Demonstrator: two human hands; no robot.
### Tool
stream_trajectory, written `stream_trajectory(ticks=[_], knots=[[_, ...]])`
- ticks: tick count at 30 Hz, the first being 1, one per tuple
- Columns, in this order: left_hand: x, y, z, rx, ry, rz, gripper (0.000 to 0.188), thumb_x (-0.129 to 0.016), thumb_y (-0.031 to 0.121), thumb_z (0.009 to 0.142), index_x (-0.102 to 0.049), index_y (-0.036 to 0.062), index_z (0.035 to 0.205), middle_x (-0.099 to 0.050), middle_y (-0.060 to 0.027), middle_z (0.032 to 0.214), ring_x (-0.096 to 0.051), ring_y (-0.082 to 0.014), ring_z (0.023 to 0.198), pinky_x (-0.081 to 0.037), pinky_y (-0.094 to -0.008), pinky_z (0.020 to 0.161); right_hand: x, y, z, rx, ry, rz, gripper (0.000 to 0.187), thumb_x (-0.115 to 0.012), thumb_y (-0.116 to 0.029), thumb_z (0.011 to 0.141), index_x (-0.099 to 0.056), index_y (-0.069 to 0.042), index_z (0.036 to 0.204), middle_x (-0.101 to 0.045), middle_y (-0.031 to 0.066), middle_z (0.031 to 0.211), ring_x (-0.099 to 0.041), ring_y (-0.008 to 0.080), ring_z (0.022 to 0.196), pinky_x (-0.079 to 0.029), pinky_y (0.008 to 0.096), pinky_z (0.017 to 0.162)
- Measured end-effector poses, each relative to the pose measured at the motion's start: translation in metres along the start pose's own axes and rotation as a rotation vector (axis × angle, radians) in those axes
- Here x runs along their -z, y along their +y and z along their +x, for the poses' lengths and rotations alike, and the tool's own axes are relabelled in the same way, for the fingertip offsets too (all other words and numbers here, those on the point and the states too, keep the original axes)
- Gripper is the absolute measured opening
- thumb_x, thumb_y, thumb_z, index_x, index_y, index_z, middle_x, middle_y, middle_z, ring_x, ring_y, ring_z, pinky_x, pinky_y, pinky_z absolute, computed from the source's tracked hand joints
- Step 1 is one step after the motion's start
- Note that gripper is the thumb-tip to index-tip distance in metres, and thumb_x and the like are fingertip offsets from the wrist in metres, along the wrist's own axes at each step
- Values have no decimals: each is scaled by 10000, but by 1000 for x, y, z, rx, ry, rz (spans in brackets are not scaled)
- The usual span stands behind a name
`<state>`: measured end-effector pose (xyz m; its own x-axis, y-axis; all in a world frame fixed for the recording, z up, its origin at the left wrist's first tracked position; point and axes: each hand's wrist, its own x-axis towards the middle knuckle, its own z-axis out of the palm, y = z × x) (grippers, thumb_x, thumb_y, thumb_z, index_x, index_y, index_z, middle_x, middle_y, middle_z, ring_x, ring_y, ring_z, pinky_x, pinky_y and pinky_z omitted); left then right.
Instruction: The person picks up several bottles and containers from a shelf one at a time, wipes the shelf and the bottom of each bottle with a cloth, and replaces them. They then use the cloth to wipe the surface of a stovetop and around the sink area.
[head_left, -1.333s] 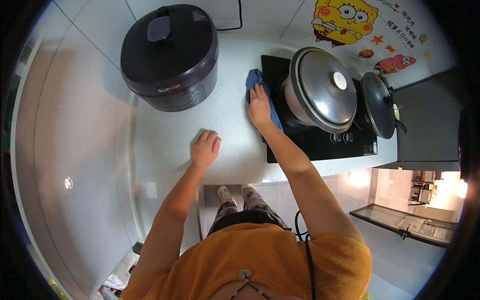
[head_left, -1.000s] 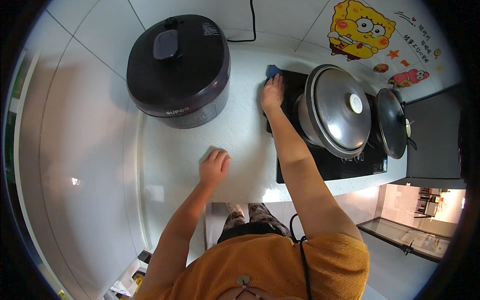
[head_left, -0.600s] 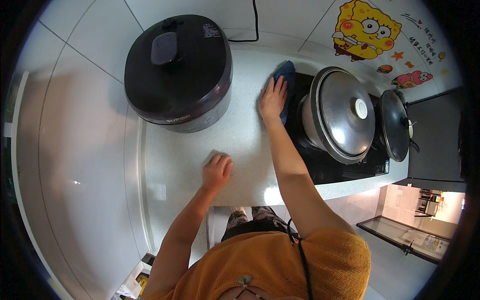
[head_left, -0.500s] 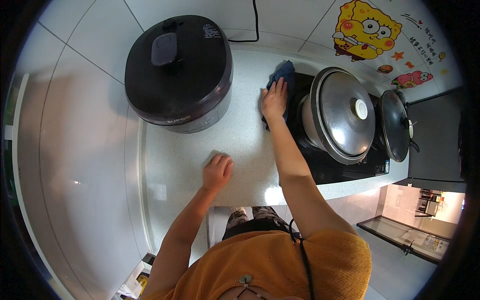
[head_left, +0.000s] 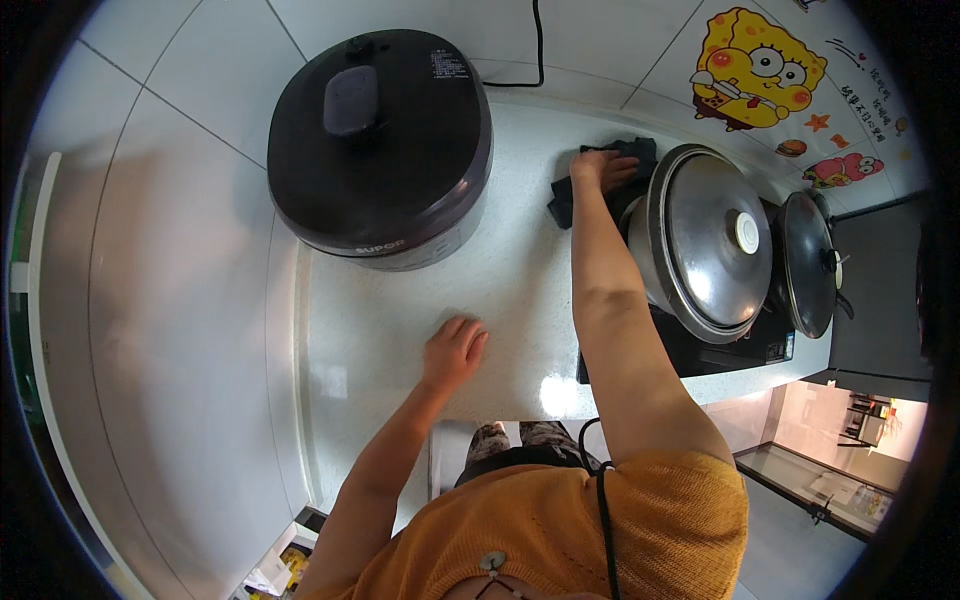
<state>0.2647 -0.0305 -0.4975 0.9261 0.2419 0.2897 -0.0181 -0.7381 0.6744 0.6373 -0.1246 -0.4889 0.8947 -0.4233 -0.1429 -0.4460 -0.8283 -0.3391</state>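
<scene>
My right hand (head_left: 603, 170) presses a dark, crumpled cloth (head_left: 632, 152) against the worktop by the far left corner of a black cooktop (head_left: 680, 345). Parts of the cloth stick out around the fingers. Just right of that hand stands a steel pot (head_left: 648, 255) with a domed metal lid (head_left: 705, 240) and a white knob. My left hand (head_left: 455, 352) rests on the pale speckled counter (head_left: 390, 320) near its front edge. Its fingers are loosely curled, with nothing seen in them.
A large black pressure cooker (head_left: 385, 150) stands at the back left, its cord (head_left: 540, 45) running up the tiled wall. Right of the pot is a black pan with a dark lid (head_left: 808, 265). Cartoon stickers (head_left: 760, 70) decorate the wall. A dark cabinet (head_left: 880, 290) stands at the right.
My right hand has turned so its fingers point right, moving with the cloth along the back of the cooktop. My left hand stays on the counter. The whole view has shifted slightly.
</scene>
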Motion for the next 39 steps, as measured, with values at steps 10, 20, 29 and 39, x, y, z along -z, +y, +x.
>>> stream_trajectory(ticks=[10,20,29,39], knots=[[-5,2,-4,-12,53,6,138,-621,197,787,-595,90,870,-574,-65,878,-589,-281,741,-500,-373,640,-29,46,-34,503,28,-28,461,-474,-161,862,-404,30,1276,-209,229,1430,-190,403,1319,-206,420,1088],[-2,7,0,-82,94,72,118,-619,197,782,-578,92,816,-567,-68,831,-580,-282,746,-490,-383,646,-3,108,-113,715,-20,10,444,-520,-33,780,-483,37,1217,-293,243,1382,-269,426,1270,-271,424,1055],[-7,3,-3,-143,139,110,127,-616,208,789,-587,85,806,-561,-87,821,-571,-283,740,-485,-377,646,67,223,-136,1084,-437,147,573,-409,142,661,-566,-68,1171,-394,166,1359,-313,325,1296,-269,349,1078],[-14,13,-34,108,266,-169,96,-602,108,826,-595,55,906,-545,-64,838,-546,-182,676,-461,-286,609,123,316,-126,1129,-500,241,561,-432,159,665,-597,-125,1119,-417,87,1358,-339,259,1289,-289,318,1075]])
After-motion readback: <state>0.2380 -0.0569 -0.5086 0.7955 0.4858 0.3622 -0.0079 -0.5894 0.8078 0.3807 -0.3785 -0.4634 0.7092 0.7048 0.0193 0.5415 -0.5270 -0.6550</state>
